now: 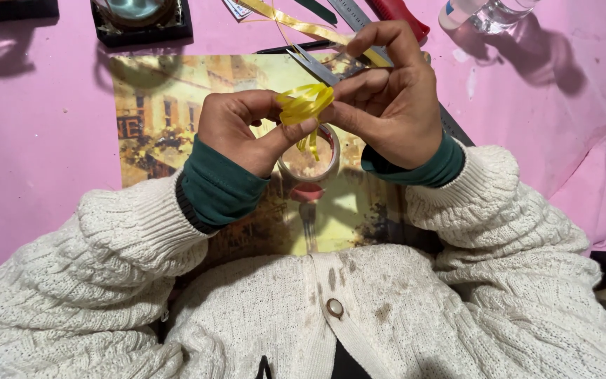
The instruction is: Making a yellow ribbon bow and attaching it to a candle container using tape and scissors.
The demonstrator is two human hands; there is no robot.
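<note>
1. Nearest me, under both wrists, a printed picture sheet in yellow and brown tones [170,119] lies flat on a pink paper-covered table [29,140]; my cream knitted sleeves cover its near edge.
2. Just below my hands a clear round roll of tape [308,163] rests on that sheet.
3. My left hand [236,130] is closed narrow, thumb and fingertips pinching a small bunch of looped yellow ribbon [305,105].
4. My right hand [394,98] presses the same bunch from the other side, forefinger raised and curled above it.
5. The loops fan out between my two hands; two loose tails hang down toward the tape roll, so the bunch's long axis runs roughly up and down.
6. Just behind my right fingers lie grey metal scissors [313,64], partly hidden, and a strip of yellow ribbon [296,24].
7. Farther beyond sit a steel ruler [348,12], a red-handled tool [401,15], a clear plastic bottle [485,12], and, beyond my left hand, a dark square box [142,21].
</note>
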